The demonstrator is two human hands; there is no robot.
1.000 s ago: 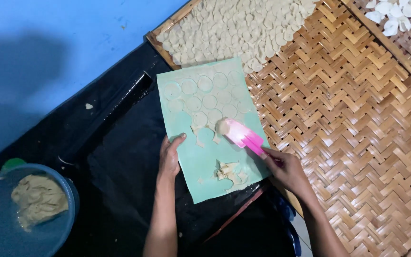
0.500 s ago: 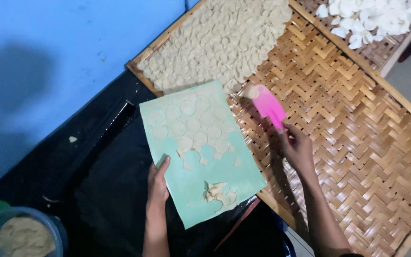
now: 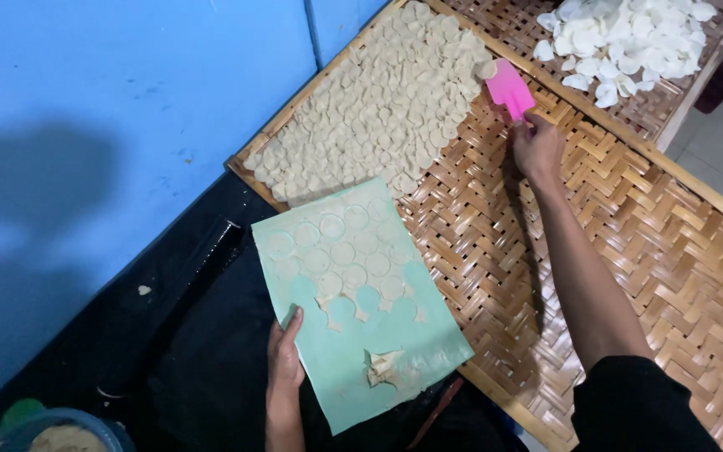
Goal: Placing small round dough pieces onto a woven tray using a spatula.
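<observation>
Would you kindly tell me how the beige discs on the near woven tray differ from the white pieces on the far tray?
The beige dough discs lie flat in a tidy layer; the white pieces are paler, curled and heaped loosely. The beige discs reach the pink spatula; the white pieces lie apart from it. Both rest on woven bamboo trays.

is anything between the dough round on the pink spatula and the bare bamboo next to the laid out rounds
Nothing visible is. The right hand holds the pink spatula with a dough round on its tip, right at the edge of the laid-out rounds. The woven bamboo tray beside that edge is bare. The left hand rests on the green sheet, well away.
</observation>
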